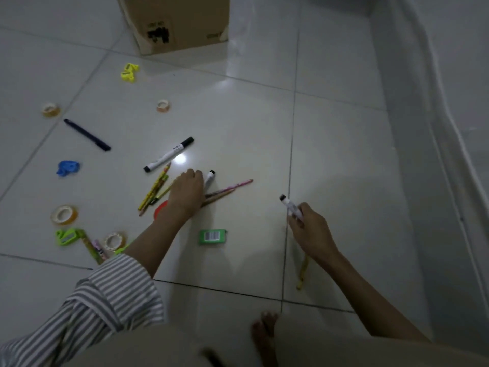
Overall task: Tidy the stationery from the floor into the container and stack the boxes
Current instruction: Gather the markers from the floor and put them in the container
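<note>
Stationery lies scattered on the white tiled floor. My left hand (186,192) is closed around a white marker (209,178) at the floor, beside several pencils (156,188) and a pink pencil (232,186). My right hand (308,230) holds another white marker (291,206) and a yellow pencil (303,274) that hangs below it. A third white marker (169,154) and a dark blue pen (87,135) lie further out. A cardboard box (174,19) stands at the back.
Tape rolls (64,215) (163,105) (50,109) (115,241), yellow (129,72), blue (68,168) and green (67,236) sharpeners and a green eraser (213,236) lie around. A white wall (449,128) runs along the right. My bare foot (266,332) is near the bottom.
</note>
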